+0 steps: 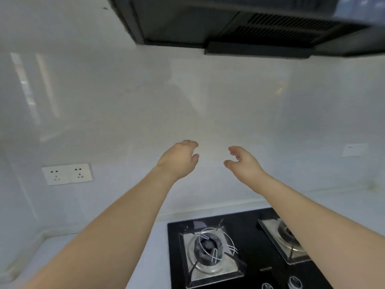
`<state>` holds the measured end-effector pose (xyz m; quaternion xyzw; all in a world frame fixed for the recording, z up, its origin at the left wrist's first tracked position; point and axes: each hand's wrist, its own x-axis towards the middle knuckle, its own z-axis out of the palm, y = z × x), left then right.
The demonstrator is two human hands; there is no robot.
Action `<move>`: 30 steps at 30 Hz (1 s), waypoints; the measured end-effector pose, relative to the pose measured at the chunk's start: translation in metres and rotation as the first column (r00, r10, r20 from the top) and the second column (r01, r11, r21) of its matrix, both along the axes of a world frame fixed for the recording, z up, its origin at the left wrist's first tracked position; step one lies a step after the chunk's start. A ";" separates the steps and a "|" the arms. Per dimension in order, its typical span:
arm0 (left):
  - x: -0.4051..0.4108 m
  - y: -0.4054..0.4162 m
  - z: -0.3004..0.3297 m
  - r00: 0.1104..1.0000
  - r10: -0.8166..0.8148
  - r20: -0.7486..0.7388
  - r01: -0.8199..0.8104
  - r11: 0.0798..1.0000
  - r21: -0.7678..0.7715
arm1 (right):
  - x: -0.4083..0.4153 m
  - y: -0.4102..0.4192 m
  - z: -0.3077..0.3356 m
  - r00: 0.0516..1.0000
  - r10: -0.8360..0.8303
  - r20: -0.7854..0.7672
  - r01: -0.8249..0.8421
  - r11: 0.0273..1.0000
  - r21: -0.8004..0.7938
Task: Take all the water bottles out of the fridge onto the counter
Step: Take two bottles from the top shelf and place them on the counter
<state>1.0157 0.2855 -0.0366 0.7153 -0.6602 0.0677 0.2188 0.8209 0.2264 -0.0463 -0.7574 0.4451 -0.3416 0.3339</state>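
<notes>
1. Left hand (pixel 180 158) and right hand (pixel 242 161) hang above the gas hob (pixel 245 253), fingers loosely curled, holding nothing.
2. Pale counter (pixel 52 253) left of hob.
3. Double socket (pixel 67 174) on wall, above-left of hob.

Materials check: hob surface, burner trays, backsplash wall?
Hob surface: looks like black tempered glass, glossy, with faint reflections. Burner trays: brushed or polished metal, probably stainless steel; silvery with bright highlights. Backsplash wall: white, glossy panel, glass or glazed tile; it mirrors window light and the range hood. No seams visible, so which one stays open.
</notes>
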 end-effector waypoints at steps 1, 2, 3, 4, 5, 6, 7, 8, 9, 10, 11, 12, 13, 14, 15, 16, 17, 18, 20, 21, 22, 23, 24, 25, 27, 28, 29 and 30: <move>-0.012 -0.004 0.001 1.000 -0.014 0.000 0.014 1.000 0.002 | -0.013 -0.001 0.000 1.000 -0.016 -0.007 0.016 1.000 -0.011; -0.047 -0.015 0.004 0.998 -0.059 0.006 0.059 0.998 -0.007 | -0.050 -0.001 0.004 0.998 -0.058 -0.014 0.058 0.998 -0.022; -0.064 -0.021 0.006 0.997 -0.078 0.007 0.078 0.997 -0.007 | -0.068 0.000 0.006 0.997 -0.080 -0.022 0.079 0.996 -0.031; -0.087 -0.027 0.009 0.993 -0.113 0.015 0.113 0.993 -0.013 | -0.093 0.000 0.009 0.993 -0.115 -0.021 0.114 0.993 -0.034; -0.116 -0.036 0.012 0.987 -0.157 0.022 0.158 0.987 -0.021 | -0.123 0.001 0.013 0.987 -0.161 -0.021 0.160 0.986 -0.047; -0.142 -0.044 0.016 0.980 -0.196 0.037 0.198 0.980 -0.029 | -0.151 0.002 0.016 0.979 -0.203 -0.015 0.202 0.978 -0.052; -0.169 -0.051 0.021 0.972 -0.231 0.043 0.232 0.972 -0.033 | -0.178 0.003 0.020 0.970 -0.241 -0.016 0.240 0.969 -0.064; -0.186 -0.056 0.025 0.967 -0.250 0.047 0.252 0.967 -0.038 | -0.194 0.004 0.023 0.962 -0.272 -0.020 0.270 0.960 -0.069; -0.217 -0.062 0.031 0.955 -0.292 0.054 0.294 0.955 -0.040 | -0.225 0.007 0.026 0.945 -0.328 -0.020 0.325 0.943 -0.074; -0.244 -0.066 0.034 0.943 -0.326 0.066 0.329 0.944 -0.039 | -0.251 0.011 0.028 0.928 -0.371 -0.017 0.369 0.926 -0.076; -0.267 -0.068 0.038 0.931 -0.357 0.075 0.360 0.932 -0.032 | -0.273 0.013 0.029 0.911 -0.411 -0.015 0.409 0.909 -0.078; -0.289 -0.072 0.041 0.916 -0.393 0.085 0.396 0.918 -0.029 | -0.294 0.018 0.031 0.893 -0.450 -0.017 0.447 0.891 -0.081; -0.313 -0.074 0.043 0.898 -0.430 0.092 0.433 0.901 -0.020 | -0.317 0.023 0.032 0.875 -0.485 -0.017 0.482 0.872 -0.084; -0.329 -0.076 0.044 0.885 -0.455 0.098 0.458 0.889 -0.016 | -0.331 0.027 0.034 0.862 -0.507 -0.020 0.503 0.860 -0.086; -0.348 -0.079 0.045 0.868 -0.485 0.104 0.489 0.872 -0.015 | -0.348 0.031 0.036 0.844 -0.535 -0.019 0.532 0.842 -0.087; -0.368 -0.082 0.046 0.848 -0.518 0.109 0.522 0.853 -0.014 | -0.367 0.037 0.037 0.823 -0.568 -0.021 0.564 0.821 -0.091; -0.385 -0.084 0.048 0.832 -0.543 0.115 0.548 0.836 -0.016 | -0.382 0.041 0.038 0.805 -0.593 -0.021 0.589 0.803 -0.095; -0.403 -0.086 0.049 0.813 -0.569 0.119 0.575 0.818 -0.017 | -0.399 0.044 0.038 0.787 -0.617 -0.016 0.613 0.784 -0.098; -0.440 -0.091 0.050 0.772 -0.623 0.124 0.630 0.776 -0.024 | -0.431 0.050 0.038 0.749 -0.663 -0.010 0.659 0.745 -0.105; -0.458 -0.095 0.050 0.752 -0.647 0.126 0.655 0.755 -0.028 | -0.447 0.052 0.038 0.731 -0.682 -0.010 0.677 0.728 -0.110; -0.473 -0.098 0.049 0.734 -0.667 0.124 0.675 0.737 -0.034 | -0.461 0.052 0.037 0.718 -0.696 -0.012 0.691 0.714 -0.113; -0.490 -0.102 0.047 0.714 -0.689 0.124 0.697 0.716 -0.036 | -0.476 0.053 0.035 0.702 -0.712 -0.010 0.707 0.699 -0.113; -0.509 -0.107 0.044 0.693 -0.709 0.130 0.718 0.695 -0.033 | -0.493 0.052 0.032 0.687 -0.727 -0.012 0.722 0.684 -0.110; -0.518 -0.110 0.042 0.675 -0.724 0.145 0.734 0.679 -0.027 | -0.503 0.051 0.028 0.678 -0.735 -0.014 0.730 0.675 -0.105; -0.547 -0.121 0.037 0.630 -0.755 0.183 0.770 0.638 -0.016 | -0.532 0.045 0.019 0.651 -0.759 -0.020 0.755 0.649 -0.093; -0.565 -0.129 0.036 0.612 -0.766 0.194 0.783 0.622 -0.010 | -0.550 0.038 0.015 0.635 -0.772 -0.018 0.768 0.635 -0.083; -0.574 -0.136 0.035 0.603 -0.774 0.195 0.790 0.613 -0.009 | -0.560 0.034 0.012 0.625 -0.781 -0.021 0.778 0.624 -0.076; -0.587 -0.145 0.035 0.593 -0.782 0.195 0.798 0.603 -0.008 | -0.573 0.027 0.009 0.615 -0.788 -0.026 0.785 0.615 -0.070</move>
